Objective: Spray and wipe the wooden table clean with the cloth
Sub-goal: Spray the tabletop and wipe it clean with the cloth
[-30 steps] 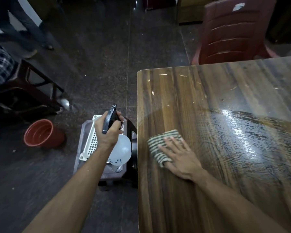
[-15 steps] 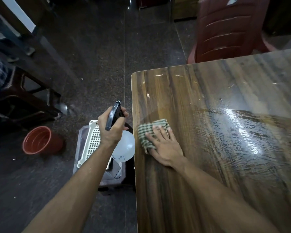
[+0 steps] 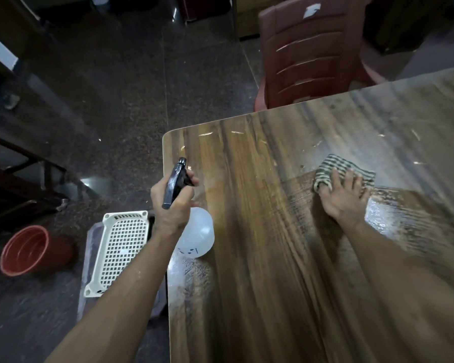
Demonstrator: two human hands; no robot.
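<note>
Left hand [image 3: 174,203] wrapped around black trigger head of spray bottle [image 3: 195,235], held over left edge of wooden desk [image 3: 260,258]. Farther in, right hand [image 3: 345,196] flat, fingers spread, pressing striped cloth [image 3: 336,167] onto desk beside wet streaks.
</note>
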